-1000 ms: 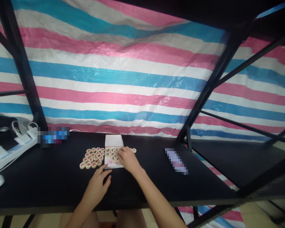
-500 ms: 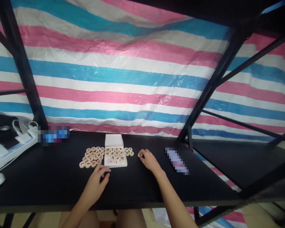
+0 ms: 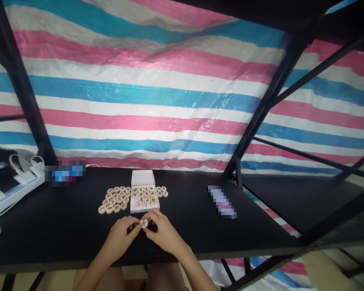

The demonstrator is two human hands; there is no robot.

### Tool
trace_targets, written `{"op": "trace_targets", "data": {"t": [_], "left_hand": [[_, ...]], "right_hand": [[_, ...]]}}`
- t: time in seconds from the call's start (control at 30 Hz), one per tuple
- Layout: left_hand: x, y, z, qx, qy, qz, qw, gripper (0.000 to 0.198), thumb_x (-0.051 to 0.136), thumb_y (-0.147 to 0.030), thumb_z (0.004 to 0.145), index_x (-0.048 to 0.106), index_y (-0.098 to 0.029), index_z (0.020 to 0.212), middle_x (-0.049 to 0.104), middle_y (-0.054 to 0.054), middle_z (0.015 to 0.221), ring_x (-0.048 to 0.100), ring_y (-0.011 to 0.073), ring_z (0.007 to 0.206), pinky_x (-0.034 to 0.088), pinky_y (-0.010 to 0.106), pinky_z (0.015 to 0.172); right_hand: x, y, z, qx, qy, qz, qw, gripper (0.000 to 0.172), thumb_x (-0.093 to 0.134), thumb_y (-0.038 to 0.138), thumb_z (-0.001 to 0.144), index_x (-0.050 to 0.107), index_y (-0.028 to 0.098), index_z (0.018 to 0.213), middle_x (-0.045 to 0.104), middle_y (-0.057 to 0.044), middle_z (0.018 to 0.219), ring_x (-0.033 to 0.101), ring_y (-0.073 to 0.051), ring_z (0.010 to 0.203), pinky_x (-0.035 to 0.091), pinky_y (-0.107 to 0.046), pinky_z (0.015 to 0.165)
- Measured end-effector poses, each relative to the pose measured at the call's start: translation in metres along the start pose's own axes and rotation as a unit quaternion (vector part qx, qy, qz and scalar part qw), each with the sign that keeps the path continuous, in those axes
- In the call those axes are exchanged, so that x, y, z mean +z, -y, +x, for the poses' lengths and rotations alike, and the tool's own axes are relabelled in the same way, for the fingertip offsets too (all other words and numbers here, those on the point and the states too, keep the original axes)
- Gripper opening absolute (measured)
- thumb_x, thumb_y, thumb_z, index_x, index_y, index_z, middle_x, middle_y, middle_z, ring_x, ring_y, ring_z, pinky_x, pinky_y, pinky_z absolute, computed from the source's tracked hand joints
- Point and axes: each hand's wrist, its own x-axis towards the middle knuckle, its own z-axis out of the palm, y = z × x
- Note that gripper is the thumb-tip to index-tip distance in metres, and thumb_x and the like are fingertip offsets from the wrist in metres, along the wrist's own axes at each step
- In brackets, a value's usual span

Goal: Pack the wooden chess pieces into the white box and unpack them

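One piece (image 3: 144,223) is grasped by the fingertips of both the left hand (image 3: 121,234) and right hand (image 3: 162,231), before the open box (image 3: 142,209) — face up, presumably for reading. Sorted by colour, apparently: sixteen red pieces (image 3: 115,196) are laid left, eleven black pieces (image 3: 146,194) boxed — four loose pieces (image 3: 159,194) set right.

I hold one round, cream game piece (image 3: 144,223), its dark character facing up toward me, just in front of the open white box (image 3: 139,209).
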Motion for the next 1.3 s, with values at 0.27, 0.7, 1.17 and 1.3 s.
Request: {"op": "trace_targets", "data": {"t": [0.27, 0.7, 1.17, 1.3], "left_hand": [[-0.002, 0.001, 0.000, -0.012, 0.003, -0.065, 0.998, 0.025, 0.049, -0.036, 0.082, 0.069, -0.021, 0.086, 0.069, 0.001, 0.078, 0.059, 0.0174, 0.071, 0.045, 0.025, 0.069], [-0.003, -0.001, -0.002, -0.006, 0.027, -0.123, 0.992, 0.024, 0.045, -0.034, 0.085, 0.065, -0.021, 0.092, 0.071, 0.002, 0.081, 0.064, 0.0179, 0.078, 0.046, 0.025, 0.075], [-0.004, 0.001, 0.001, 0.004, 0.014, -0.187, 0.982, 0.026, 0.048, -0.039, 0.085, 0.065, -0.019, 0.089, 0.070, 0.003, 0.087, 0.062, 0.0173, 0.078, 0.045, 0.024, 0.067], [0.001, 0.007, 0.002, 0.000, 0.008, -0.163, 0.987, 0.024, 0.051, -0.037, 0.082, 0.064, -0.019, 0.093, 0.069, 0.003, 0.086, 0.060, 0.0160, 0.072, 0.042, 0.023, 0.059]], "right_hand": [[0.016, -0.014, 0.003, 0.051, -0.035, 0.074, 0.995, 0.020, 0.059, 0.021, 0.080, 0.062, 0.019, 0.099, 0.064, -0.002, 0.087, 0.060, -0.014, 0.077, 0.048, -0.024, 0.070], [0.012, -0.010, 0.000, 0.048, -0.043, 0.073, 0.995, 0.017, 0.053, 0.025, 0.086, 0.064, 0.020, 0.098, 0.068, -0.003, 0.090, 0.062, -0.015, 0.074, 0.049, -0.026, 0.072], [0.010, 0.000, -0.003, 0.057, -0.030, 0.087, 0.994, 0.015, 0.053, 0.027, 0.086, 0.062, 0.022, 0.097, 0.069, -0.001, 0.083, 0.064, -0.016, 0.075, 0.048, -0.024, 0.070], [0.013, -0.004, -0.002, 0.070, -0.040, 0.089, 0.993, 0.018, 0.055, 0.029, 0.086, 0.060, 0.023, 0.102, 0.069, -0.001, 0.085, 0.064, -0.017, 0.076, 0.049, -0.026, 0.073]]}}
